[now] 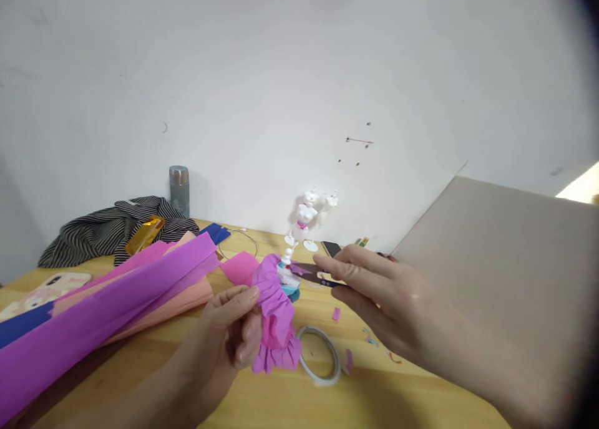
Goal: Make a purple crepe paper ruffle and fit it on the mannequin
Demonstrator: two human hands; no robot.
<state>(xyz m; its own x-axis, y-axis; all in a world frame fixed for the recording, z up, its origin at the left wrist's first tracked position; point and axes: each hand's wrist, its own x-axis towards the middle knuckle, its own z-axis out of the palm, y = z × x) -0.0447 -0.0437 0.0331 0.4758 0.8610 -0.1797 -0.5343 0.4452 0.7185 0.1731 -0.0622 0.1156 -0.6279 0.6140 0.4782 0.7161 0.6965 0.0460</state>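
My left hand [236,326] pinches the edge of a gathered purple crepe paper ruffle [276,317], its lower end hanging in pleats with pinker paper at the middle. In my right hand [374,285] is a pair of dark-bladed scissors [311,273], pointing left. Their tips reach a purple scrap at the top of the ruffle. Just behind the ruffle stands a small white doll form, its lower body partly hidden by white and teal paper [291,285]. Farther back are white mini mannequins [306,216], one with a pink band at the waist.
A roll of tape [321,356] lies on the wooden table below the scissors, near small paper scraps [336,314]. Rolled crepe papers [140,298] fill the left side beside a phone case [60,289]. A striped cloth [107,229] and a flask [180,189] stand against the wall.
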